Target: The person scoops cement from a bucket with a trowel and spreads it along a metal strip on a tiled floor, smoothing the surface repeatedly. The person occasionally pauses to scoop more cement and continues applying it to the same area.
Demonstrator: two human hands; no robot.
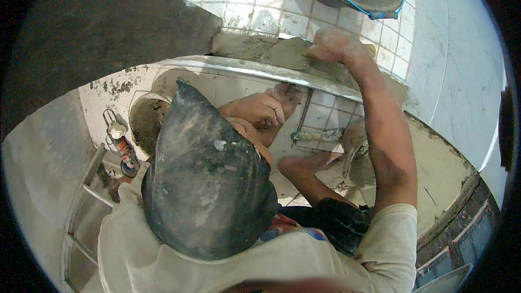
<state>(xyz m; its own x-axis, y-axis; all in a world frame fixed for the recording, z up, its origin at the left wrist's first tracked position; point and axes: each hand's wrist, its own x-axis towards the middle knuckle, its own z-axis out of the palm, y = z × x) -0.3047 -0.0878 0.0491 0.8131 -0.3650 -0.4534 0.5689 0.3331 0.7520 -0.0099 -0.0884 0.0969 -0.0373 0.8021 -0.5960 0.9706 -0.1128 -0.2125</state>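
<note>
My right hand point(337, 44) is closed over the wet mortar strip point(239, 46) along the ledge. It grips what looks like a trowel point(288, 53), whose flat blade is smeared with mortar and lies on the strip. A yellowish end shows behind the fist. A long metal straightedge point(247, 69) runs along the near side of the mortar. My left hand point(267, 109) is curled round my lower leg, beside my bare foot point(287, 93). My raised knee in dark, dusty cloth point(209, 179) hides part of the left arm.
A black bucket with a blue-covered handle point(385, 15) stands on white tiles beyond the ledge. At left are a mortar bucket point(149, 122), an angle grinder point(124, 149) and a ladder-like frame point(81, 206). A mortar-caked tool handle point(320, 135) lies near my feet. A dark panel point(114, 27) borders the ledge.
</note>
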